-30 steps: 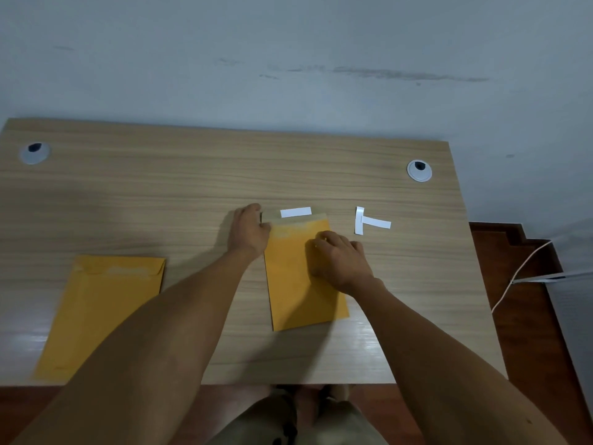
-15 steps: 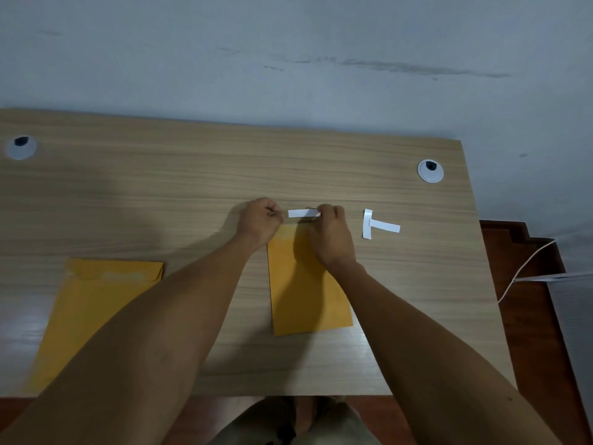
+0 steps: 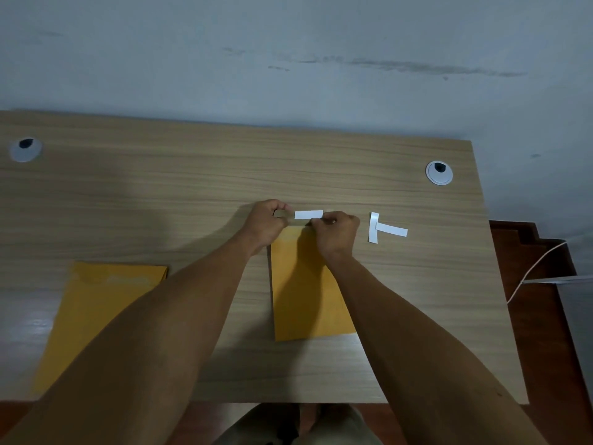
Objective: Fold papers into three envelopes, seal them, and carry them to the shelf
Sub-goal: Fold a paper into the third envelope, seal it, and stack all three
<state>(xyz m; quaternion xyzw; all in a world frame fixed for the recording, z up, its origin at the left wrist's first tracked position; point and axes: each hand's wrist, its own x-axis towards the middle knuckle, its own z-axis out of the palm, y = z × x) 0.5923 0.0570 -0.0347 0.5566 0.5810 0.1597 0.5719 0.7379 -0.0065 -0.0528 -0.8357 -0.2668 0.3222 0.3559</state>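
A yellow-brown envelope (image 3: 305,290) lies upright in the middle of the wooden desk (image 3: 192,187). My left hand (image 3: 268,224) pinches its top left corner, and my right hand (image 3: 337,232) pinches the top edge toward the right. The flap is hidden under my fingers. A short white strip (image 3: 308,214) lies between my hands, just beyond the envelope's top edge. A second envelope (image 3: 96,303) lies flat at the left, flap folded down, partly covered by my left forearm.
Two more white strips lie crossed to the right of my right hand, one upright (image 3: 373,228) and one slanted (image 3: 391,230). Cable grommets sit at the far left (image 3: 25,150) and far right (image 3: 439,172). A white cable (image 3: 539,261) hangs off the desk's right side.
A second ago my right hand lay flat on the envelope's body and the open flap showed. Both hands have since closed on the top edge beside the white strip.
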